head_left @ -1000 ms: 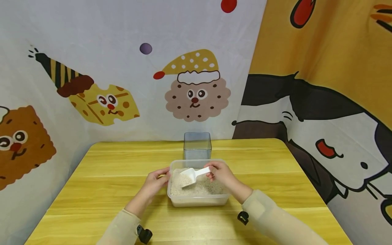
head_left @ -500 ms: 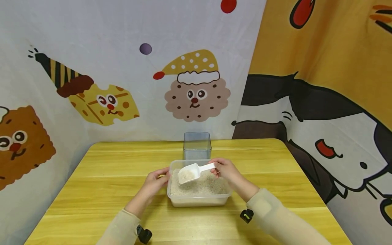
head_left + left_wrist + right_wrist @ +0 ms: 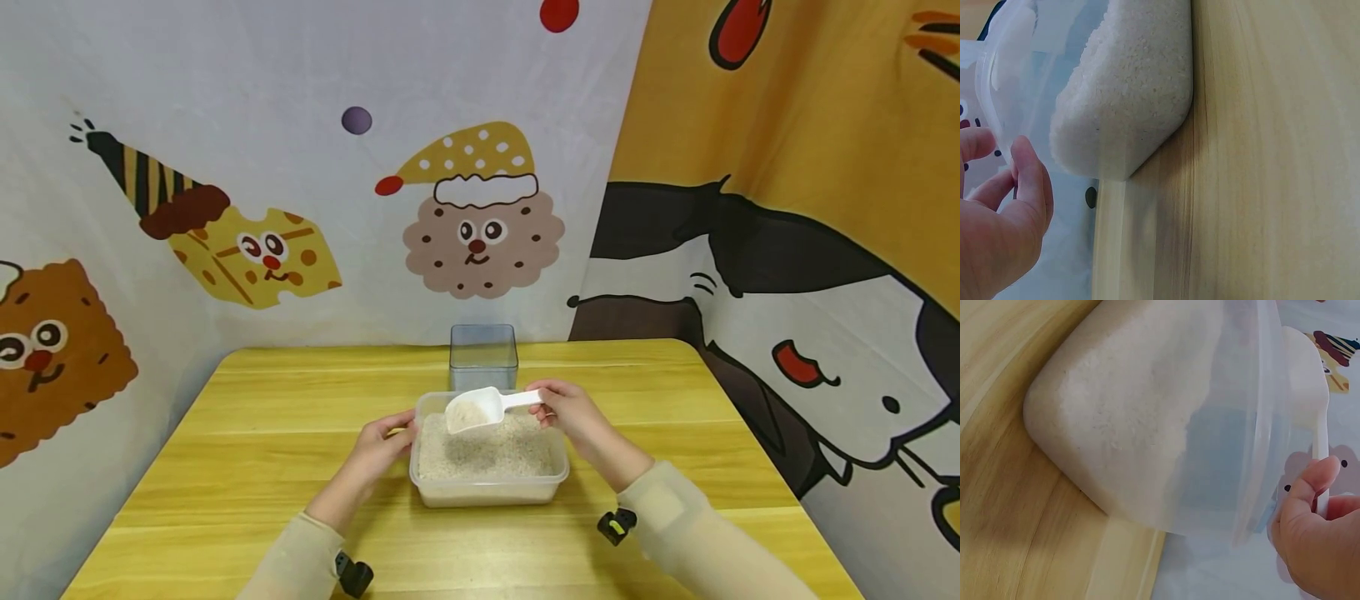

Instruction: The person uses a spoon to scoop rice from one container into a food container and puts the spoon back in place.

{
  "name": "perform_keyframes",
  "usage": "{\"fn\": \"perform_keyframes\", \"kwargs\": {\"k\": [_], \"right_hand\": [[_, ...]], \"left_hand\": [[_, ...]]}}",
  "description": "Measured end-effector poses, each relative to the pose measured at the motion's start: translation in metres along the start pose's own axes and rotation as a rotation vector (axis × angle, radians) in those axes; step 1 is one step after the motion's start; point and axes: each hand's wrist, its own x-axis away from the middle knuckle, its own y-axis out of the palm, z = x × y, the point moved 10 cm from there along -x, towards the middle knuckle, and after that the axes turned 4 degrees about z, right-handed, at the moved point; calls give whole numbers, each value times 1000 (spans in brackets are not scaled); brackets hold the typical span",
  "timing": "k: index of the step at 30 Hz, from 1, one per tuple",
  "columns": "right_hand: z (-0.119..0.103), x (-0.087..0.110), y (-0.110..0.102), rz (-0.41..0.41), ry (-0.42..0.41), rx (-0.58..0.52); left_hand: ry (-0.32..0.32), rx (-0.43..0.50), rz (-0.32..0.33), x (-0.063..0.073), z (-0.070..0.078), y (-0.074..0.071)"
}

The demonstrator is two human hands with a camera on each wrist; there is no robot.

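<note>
A clear plastic container of rice sits on the table. My left hand pinches its left rim between thumb and fingers; the left wrist view shows that hand at the rim's corner. By its handle, my right hand holds a white scoop with rice in its bowl. The scoop hangs over the back part of the container, its bowl pointing left. From the right wrist, the scoop shows above the rim, its handle pinched in my right hand.
Right behind the rice container stands a square, see-through bluish container, close to the table's back edge. The yellow wood-grain table meets a cartoon-printed cloth at the back.
My right hand has raised the scoop out of the rice and moved it back and to the right, with rice in it. The left hand stays at the rim.
</note>
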Motion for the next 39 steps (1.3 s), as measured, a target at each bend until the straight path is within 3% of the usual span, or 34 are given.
{"fn": "perform_keyframes", "kwargs": {"k": [23, 39], "right_hand": [[-2, -2, -14, 9, 28, -90], [-20, -11, -31, 84, 9, -227]], "left_hand": [[-14, 0, -2, 2, 2, 0], [-10, -7, -17, 3, 2, 1]]}}
